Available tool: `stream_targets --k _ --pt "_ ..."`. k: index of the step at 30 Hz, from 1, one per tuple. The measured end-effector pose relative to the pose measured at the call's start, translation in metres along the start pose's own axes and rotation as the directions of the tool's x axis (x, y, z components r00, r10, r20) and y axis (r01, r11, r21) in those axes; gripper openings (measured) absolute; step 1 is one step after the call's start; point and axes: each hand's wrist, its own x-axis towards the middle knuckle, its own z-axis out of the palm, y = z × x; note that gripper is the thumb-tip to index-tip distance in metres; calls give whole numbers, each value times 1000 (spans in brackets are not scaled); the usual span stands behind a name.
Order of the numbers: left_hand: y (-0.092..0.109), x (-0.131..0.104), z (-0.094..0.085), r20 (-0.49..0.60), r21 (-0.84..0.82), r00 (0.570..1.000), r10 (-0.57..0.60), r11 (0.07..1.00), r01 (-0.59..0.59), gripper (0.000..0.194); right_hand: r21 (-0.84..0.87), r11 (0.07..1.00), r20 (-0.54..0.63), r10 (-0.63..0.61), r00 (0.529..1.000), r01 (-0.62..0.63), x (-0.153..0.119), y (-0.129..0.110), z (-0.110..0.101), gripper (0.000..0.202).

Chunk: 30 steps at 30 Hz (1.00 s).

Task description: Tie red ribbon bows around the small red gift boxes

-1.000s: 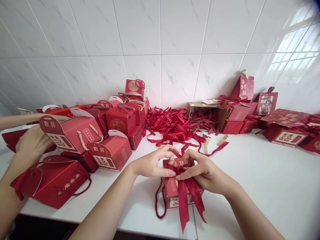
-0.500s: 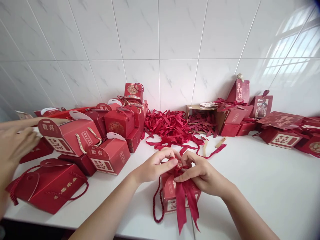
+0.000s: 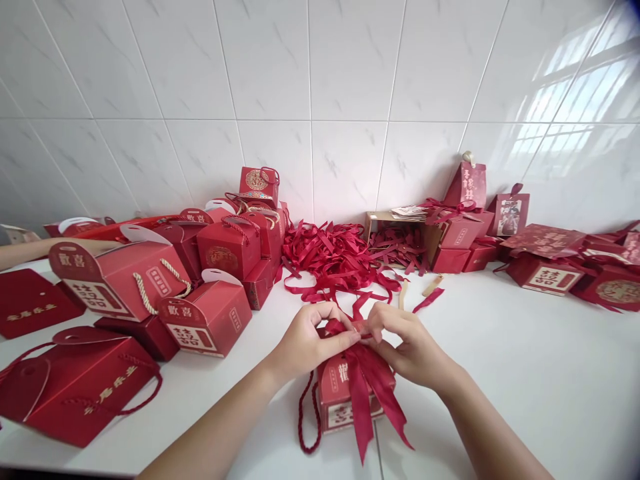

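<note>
A small red gift box [image 3: 334,393] with a cream printed panel stands on the white table in front of me. Its dark red rope handle [image 3: 301,427] hangs down the left side. On top of the box, red ribbon [image 3: 361,393] is gathered, and two cut tails drape over the front. My left hand [image 3: 313,340] pinches the ribbon between thumb and fingers. Close against it, my right hand [image 3: 405,343] also pinches the ribbon, with its fingers curled. The fingers partly hide the ribbon's gathered part.
Red gift boxes [image 3: 125,280] crowd the left side, some stacked. Behind my hands lies a heap of loose red ribbons [image 3: 330,257], beside an open carton [image 3: 371,230] of darker strips. More boxes [image 3: 545,273] stand at right. Another person's arm [image 3: 30,253] reaches in from the left.
My fingers have drawn together at the ribbon's gathered part, and the right tail has swung outward. The other person's blurred hand has left the left edge, uncovering a flat red box there.
</note>
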Motion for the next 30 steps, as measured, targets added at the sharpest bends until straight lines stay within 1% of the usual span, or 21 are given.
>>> stream_targets --k 3,7,15,19,23,26,30 --pt "-1 0 1 10 -27 1000 -10 1000 10 16 -13 1000 -20 8 1000 -8 0 3 -1 22" --pt "-2 1 0 19 -58 1000 -15 998 16 16 0 1000 -3 15 1000 -15 -2 6 -3 25" --pt "-4 3 -3 50 0 998 -37 999 37 13 -76 996 19 44 999 -42 -5 11 -14 27" --pt "-3 4 -6 77 -5 995 -68 998 68 12 -94 995 2 29 1000 -28 -6 13 -17 29" --pt "-4 3 -13 123 -10 990 -70 997 72 18 -74 997 -29 30 999 -33 -3 14 -17 27" --pt "-5 3 -16 137 -27 987 -86 996 91 20 -48 995 -27 91 995 -93 -1 12 -17 23" --pt "-7 4 -14 107 -16 989 -101 995 103 16 -23 966 34 260 965 -259 -1 9 -19 20"
